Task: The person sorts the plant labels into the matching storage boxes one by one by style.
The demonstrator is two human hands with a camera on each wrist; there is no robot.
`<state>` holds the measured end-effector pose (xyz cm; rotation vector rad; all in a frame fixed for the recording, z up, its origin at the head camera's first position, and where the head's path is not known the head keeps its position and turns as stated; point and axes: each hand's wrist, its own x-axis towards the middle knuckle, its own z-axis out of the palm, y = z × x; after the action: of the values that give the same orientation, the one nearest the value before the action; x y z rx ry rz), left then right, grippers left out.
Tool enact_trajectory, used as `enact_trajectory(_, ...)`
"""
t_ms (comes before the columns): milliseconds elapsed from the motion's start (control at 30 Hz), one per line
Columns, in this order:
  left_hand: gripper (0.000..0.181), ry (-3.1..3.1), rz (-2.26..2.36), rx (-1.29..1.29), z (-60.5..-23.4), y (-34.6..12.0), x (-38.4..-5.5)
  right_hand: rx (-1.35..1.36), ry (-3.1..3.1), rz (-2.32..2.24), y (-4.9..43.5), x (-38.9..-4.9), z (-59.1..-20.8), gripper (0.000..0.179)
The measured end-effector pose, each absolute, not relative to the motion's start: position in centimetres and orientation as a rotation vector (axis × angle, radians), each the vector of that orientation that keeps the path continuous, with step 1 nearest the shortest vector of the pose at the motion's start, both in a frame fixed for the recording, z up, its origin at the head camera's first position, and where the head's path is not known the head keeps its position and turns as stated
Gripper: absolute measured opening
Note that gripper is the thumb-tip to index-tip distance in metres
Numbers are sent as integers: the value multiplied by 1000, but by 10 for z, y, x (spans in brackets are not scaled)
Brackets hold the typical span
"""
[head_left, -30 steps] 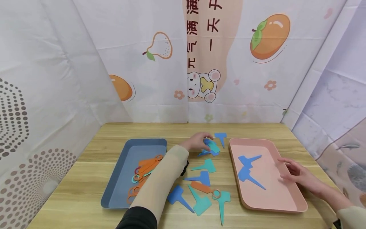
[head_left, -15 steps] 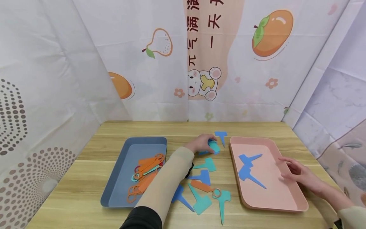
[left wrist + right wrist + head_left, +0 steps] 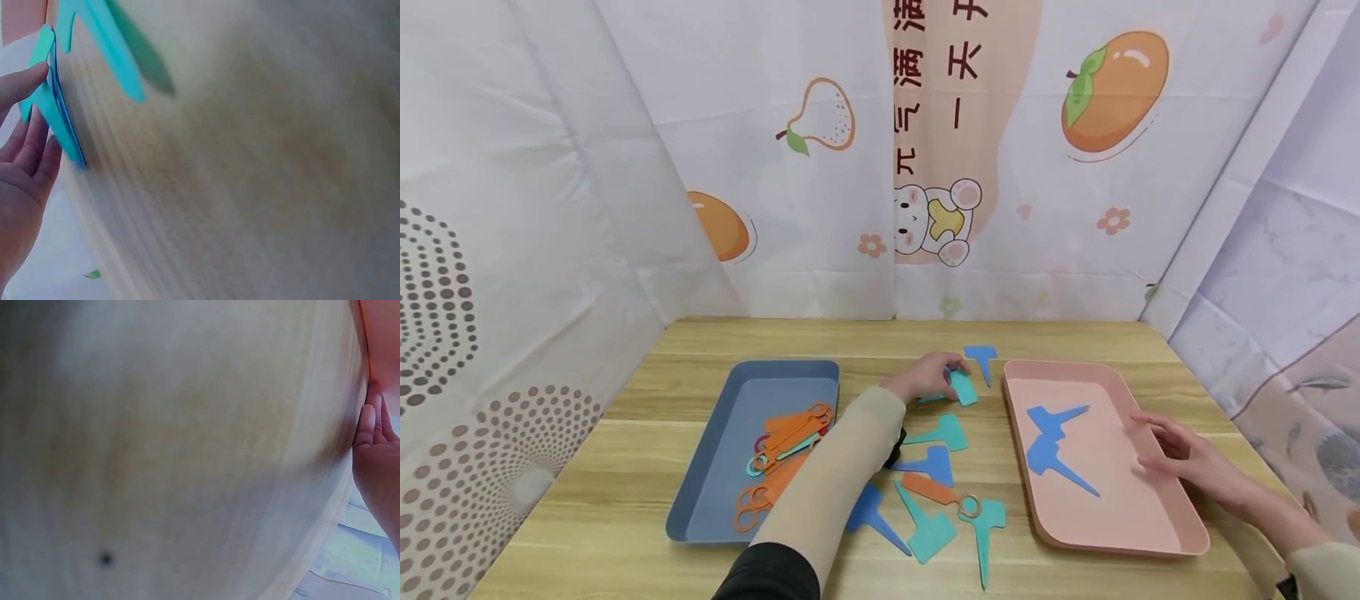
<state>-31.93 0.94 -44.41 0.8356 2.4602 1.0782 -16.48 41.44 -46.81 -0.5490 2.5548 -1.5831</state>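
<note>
My left hand [image 3: 927, 377] pinches a teal T-shaped plant label [image 3: 962, 388] at the back middle of the table. In the left wrist view a blue plant label [image 3: 60, 103] lies flat against the teal one, between thumb and fingers. My right hand [image 3: 1191, 462] grips the right rim of the pink tray [image 3: 1157, 508]. Several of its fingers [image 3: 374, 422] press on the tray's outer side in the right wrist view. Two blue plant labels [image 3: 1055, 450] lie in that tray. A blue plant label [image 3: 981, 360] rests behind my left hand.
Between the trays lie teal labels [image 3: 933, 537], blue labels [image 3: 936, 462] and an orange ring-ended tag [image 3: 931, 489]. The blue-grey tray [image 3: 703, 467] at left holds several orange tags [image 3: 786, 439] and a few teal and red ones. A curtain [image 3: 820, 275] hangs behind the table.
My left hand has closed its fingers on the teal and blue plant labels where it hovered over them before. My right hand has stayed on the pink tray.
</note>
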Motion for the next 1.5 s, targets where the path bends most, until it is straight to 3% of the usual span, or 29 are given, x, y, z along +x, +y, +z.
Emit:
enact_trajectory(167,37,2467,1167,795,-442,3,-319,-528,2567,-1579,414,-164,-469,56)
enact_trajectory(467,54,2365,1422,748,-423,-3,-310,-543,2578,-1585,414,-164,-470,57)
enact_trajectory(633,50,2380,1380,832,-412,4,-308,-555,2551,-1604,414,-164,-469,56)
enact_trajectory(1133,37,2325,1147,1185,-392,59,-278,-547,2543,-1619,413,-164,-468,56)
enact_trajectory(1500,34,2184,1073,1291,-403,104,-252,-560,2517,-1630,414,-164,-468,56)
